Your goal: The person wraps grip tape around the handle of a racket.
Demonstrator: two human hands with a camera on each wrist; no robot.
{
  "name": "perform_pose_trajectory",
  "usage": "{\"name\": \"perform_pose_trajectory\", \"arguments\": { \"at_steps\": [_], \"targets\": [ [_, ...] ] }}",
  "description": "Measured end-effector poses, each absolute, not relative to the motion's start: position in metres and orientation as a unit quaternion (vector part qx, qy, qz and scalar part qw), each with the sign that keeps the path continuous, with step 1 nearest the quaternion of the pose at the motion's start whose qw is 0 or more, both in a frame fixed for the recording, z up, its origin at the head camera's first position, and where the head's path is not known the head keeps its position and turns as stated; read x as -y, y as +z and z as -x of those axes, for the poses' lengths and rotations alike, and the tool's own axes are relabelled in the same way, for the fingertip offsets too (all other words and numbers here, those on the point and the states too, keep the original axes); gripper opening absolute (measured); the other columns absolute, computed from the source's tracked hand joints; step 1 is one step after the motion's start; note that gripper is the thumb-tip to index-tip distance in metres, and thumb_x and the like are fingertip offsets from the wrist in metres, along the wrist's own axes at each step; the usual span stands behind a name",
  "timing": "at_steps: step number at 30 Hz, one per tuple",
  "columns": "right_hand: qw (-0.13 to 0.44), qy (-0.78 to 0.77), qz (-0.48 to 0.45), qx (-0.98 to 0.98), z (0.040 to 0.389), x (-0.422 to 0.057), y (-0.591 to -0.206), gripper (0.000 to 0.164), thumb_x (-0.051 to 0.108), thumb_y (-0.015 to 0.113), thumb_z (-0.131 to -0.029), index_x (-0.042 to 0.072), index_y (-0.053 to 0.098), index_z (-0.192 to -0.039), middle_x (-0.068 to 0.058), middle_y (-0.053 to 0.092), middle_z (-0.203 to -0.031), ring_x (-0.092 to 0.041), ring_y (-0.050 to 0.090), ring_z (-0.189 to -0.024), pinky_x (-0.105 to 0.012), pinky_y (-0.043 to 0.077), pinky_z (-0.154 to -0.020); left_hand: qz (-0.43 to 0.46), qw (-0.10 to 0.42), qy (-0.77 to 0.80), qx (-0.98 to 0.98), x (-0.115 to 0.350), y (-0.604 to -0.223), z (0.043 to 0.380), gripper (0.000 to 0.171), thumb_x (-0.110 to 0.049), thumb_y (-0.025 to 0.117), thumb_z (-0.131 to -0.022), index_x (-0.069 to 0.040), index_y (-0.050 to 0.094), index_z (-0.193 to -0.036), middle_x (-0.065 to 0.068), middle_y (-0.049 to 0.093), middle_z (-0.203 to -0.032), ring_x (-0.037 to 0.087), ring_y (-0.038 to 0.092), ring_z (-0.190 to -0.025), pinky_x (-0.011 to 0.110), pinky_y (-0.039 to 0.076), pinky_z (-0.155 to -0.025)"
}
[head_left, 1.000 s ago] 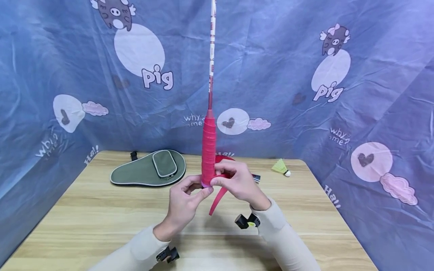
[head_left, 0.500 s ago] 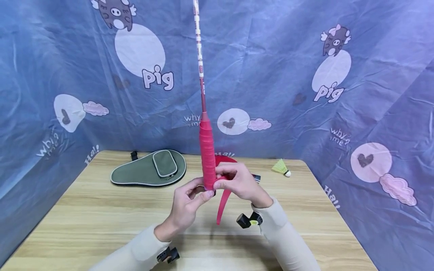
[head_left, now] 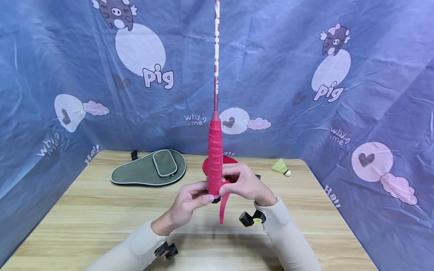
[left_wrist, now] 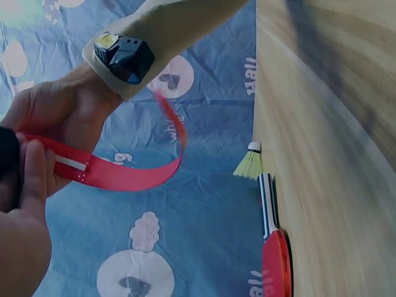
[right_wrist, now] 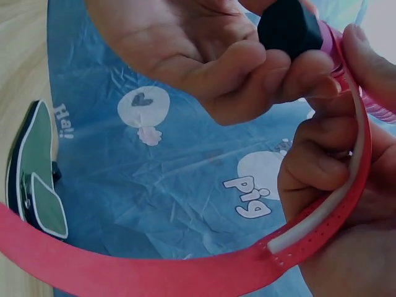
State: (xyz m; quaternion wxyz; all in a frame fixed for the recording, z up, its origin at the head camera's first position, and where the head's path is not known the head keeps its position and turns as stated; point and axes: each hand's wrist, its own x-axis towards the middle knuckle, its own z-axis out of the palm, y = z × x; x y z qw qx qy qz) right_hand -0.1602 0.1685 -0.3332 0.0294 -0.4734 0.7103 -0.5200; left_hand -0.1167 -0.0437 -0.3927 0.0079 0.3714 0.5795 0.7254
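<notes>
A badminton racket (head_left: 215,158) stands upright in the head view, its handle wound in red tape and its head out of frame above. My left hand (head_left: 188,201) holds the handle's bottom end by thumb and fingers; the black butt cap (right_wrist: 288,28) shows between the fingers in the right wrist view. On the handle's right side, low down, my right hand (head_left: 245,182) pinches the red grip tape (right_wrist: 334,216). A loose tail of this tape hangs below that hand. Its underside shows a pale strip and small perforations.
Behind the hands lies a red table tennis bat (left_wrist: 276,263) on the wooden table (head_left: 101,218). A green bat case (head_left: 135,171) is at back left, a yellow shuttlecock (head_left: 280,167) at back right. Blue printed cloth (head_left: 271,75) encloses the table's back and sides.
The racket, tilted left half a second ago, is upright again and further right. Its handle end sits slightly lower, and both hands have shifted right with it. The loose tape tail has swung.
</notes>
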Motion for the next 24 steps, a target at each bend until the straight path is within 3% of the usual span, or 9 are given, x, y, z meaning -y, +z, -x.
{"name": "perform_pose_trajectory", "arguments": {
  "at_steps": [4,8,13,17,22,24],
  "targets": [
    [0.001,-0.523,0.444,-0.727,0.162,-0.167,-0.335,0.014,0.01,0.081,-0.085,0.004,0.073,-0.095,-0.007,0.054,-0.075,-0.004,0.047,-0.072,-0.02,0.041,-0.054,-0.347,-0.005,0.712,-0.61,0.042,-0.392,0.119,0.034,-0.002,0.058,-0.099,0.011,0.059,-0.13,0.007,0.07,-0.122,0.005,0.067,-0.107,0.024,0.058,-0.093],
    [-0.064,-0.519,0.414,-0.745,0.164,-0.16,-0.34,0.015,0.001,0.082,-0.081,0.005,0.074,-0.093,-0.005,0.047,-0.073,-0.007,0.043,-0.068,-0.02,0.035,-0.052,-0.279,-0.06,0.716,-0.638,0.039,-0.391,0.118,0.032,-0.003,0.068,-0.094,0.005,0.063,-0.124,0.023,0.066,-0.117,0.007,0.068,-0.099,0.022,0.059,-0.089],
    [-0.123,-0.501,0.393,-0.761,0.164,-0.15,-0.348,0.017,0.003,0.083,-0.08,0.007,0.073,-0.093,-0.005,0.051,-0.075,-0.008,0.044,-0.066,-0.019,0.036,-0.052,-0.191,-0.119,0.713,-0.664,0.033,-0.39,0.116,0.037,-0.004,0.083,-0.081,0.001,0.067,-0.114,0.02,0.069,-0.108,0.009,0.07,-0.089,0.023,0.061,-0.084],
    [-0.141,-0.496,0.379,-0.768,0.163,-0.145,-0.351,0.017,0.006,0.085,-0.08,0.008,0.072,-0.091,-0.005,0.05,-0.074,-0.007,0.043,-0.065,-0.019,0.035,-0.052,-0.146,-0.141,0.727,-0.656,0.031,-0.392,0.116,0.039,-0.001,0.085,-0.077,0.001,0.067,-0.111,0.02,0.072,-0.102,0.009,0.072,-0.084,0.024,0.063,-0.08],
    [-0.106,-0.52,0.375,-0.76,0.161,-0.144,-0.349,0.018,0.004,0.083,-0.081,0.005,0.074,-0.097,-0.007,0.054,-0.078,-0.007,0.047,-0.067,-0.019,0.04,-0.053,-0.145,-0.164,0.755,-0.618,0.031,-0.392,0.113,0.039,0.008,0.082,-0.076,0.008,0.063,-0.111,0.022,0.071,-0.104,0.009,0.073,-0.087,0.025,0.063,-0.081],
    [-0.079,-0.537,0.38,-0.749,0.16,-0.145,-0.346,0.019,0.003,0.08,-0.083,0.001,0.074,-0.101,-0.007,0.056,-0.081,-0.007,0.05,-0.07,-0.02,0.043,-0.055,-0.155,-0.168,0.762,-0.605,0.033,-0.392,0.113,0.038,0.009,0.081,-0.077,0.01,0.063,-0.11,0.013,0.073,-0.103,0.008,0.073,-0.087,0.025,0.063,-0.081]
  ]
}}
